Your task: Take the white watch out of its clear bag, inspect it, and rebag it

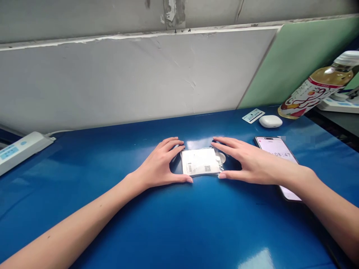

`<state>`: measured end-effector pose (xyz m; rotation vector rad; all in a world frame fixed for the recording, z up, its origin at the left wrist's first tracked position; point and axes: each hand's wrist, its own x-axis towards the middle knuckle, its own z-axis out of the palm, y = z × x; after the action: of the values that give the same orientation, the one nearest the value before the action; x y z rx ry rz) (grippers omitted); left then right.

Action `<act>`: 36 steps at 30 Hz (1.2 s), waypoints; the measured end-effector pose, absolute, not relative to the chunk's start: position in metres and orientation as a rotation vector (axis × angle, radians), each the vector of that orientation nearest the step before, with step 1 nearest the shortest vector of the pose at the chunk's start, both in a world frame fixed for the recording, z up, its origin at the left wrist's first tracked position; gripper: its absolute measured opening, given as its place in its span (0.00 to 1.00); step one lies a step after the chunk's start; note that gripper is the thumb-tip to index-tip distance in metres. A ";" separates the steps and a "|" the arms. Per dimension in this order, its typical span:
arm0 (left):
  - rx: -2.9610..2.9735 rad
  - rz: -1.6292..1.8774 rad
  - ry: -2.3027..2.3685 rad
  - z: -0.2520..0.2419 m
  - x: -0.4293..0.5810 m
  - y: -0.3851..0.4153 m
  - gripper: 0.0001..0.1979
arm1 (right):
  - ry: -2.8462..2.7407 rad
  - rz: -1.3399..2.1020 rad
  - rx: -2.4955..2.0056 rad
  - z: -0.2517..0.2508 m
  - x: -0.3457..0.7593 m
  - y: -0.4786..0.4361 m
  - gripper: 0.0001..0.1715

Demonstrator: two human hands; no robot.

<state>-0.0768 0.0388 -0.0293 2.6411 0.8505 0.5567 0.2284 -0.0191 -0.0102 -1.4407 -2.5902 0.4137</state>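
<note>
A small clear plastic packet (199, 161) lies flat on the blue tabletop (179, 220). Inside it are a white printed card with a barcode and a square code, and a round whitish piece at the right end. My left hand (164, 164) rests at the packet's left end, thumb and fingers spread around its corners. At the right end, my right hand (241, 158) is spread the same way, with its thumb by the near corner. Fingertips of both hands are at the packet's edges; whether they press on it I cannot tell.
Under my right forearm lies a phone (290, 192) showing a timer. Behind it are a white earbud case (270, 121), a printed card (253, 116) and a leaning drink bottle (314, 91). A power strip (25, 149) sits at the left. A grey wall panel (126, 78) borders the back.
</note>
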 end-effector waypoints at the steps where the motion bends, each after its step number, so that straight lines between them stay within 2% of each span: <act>1: 2.642 0.559 0.864 -0.029 -0.077 0.039 0.44 | -2.583 0.419 -1.434 -0.011 0.229 -0.019 0.48; 13: 2.664 0.542 0.835 -0.028 -0.077 0.039 0.44 | -2.590 0.441 -1.446 -0.009 0.226 -0.019 0.49; 20: 2.679 0.575 0.838 -0.028 -0.077 0.039 0.43 | -2.593 0.431 -1.523 -0.009 0.230 -0.020 0.56; 25: 2.712 0.596 0.863 -0.029 -0.076 0.039 0.42 | -2.619 0.403 -1.530 -0.009 0.228 -0.020 0.56; 30: 2.693 0.504 0.895 -0.028 -0.077 0.038 0.49 | -2.547 0.353 -1.536 -0.009 0.215 -0.028 0.49; 36: 2.692 0.459 0.797 -0.028 -0.077 0.037 0.40 | -2.493 0.135 -1.465 -0.018 0.188 -0.039 0.37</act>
<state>-0.0770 0.0370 -0.0276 2.6923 0.7974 0.4588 0.1877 -0.0388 -0.0182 -1.4648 -2.4930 0.1352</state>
